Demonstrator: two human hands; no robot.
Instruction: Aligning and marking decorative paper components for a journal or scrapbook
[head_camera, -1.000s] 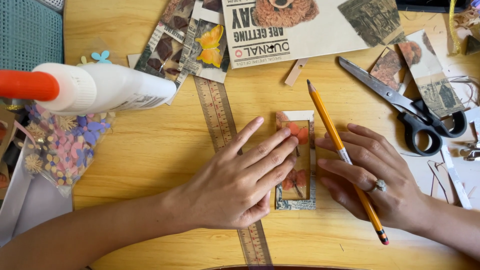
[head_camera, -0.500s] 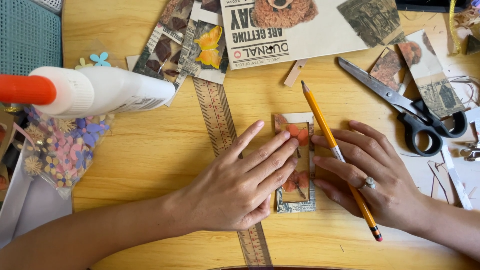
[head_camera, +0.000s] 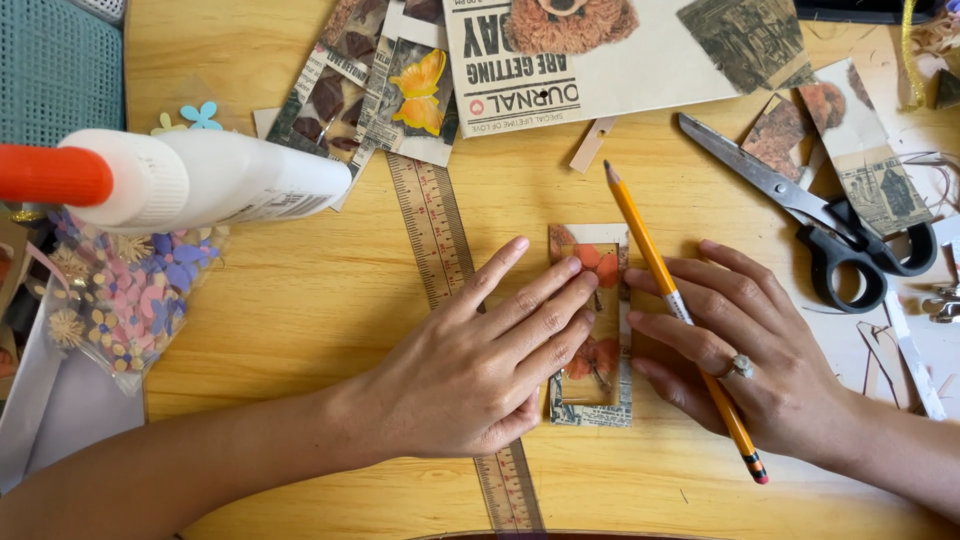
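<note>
My left hand (head_camera: 490, 370) lies flat with its fingers spread over a small rectangular collage card (head_camera: 592, 330) with orange and red leaf pictures, pressing it onto the wooden table (head_camera: 300, 300). My right hand (head_camera: 750, 350) rests beside the card's right edge, its fingertips touching that edge. A yellow pencil (head_camera: 680, 310) is held in this hand, its point aimed away from me and its eraser end near my wrist. A wooden ruler (head_camera: 435, 240) runs under my left hand.
A white glue bottle (head_camera: 200, 180) with an orange cap lies at the left above a bag of paper flowers (head_camera: 120, 300). Black-handled scissors (head_camera: 820, 225) lie at the right. Magazine cuttings (head_camera: 590, 50) and paper scraps cover the far side.
Both hands stay on the card. The pencil has shifted slightly left and away from me with my right hand.
</note>
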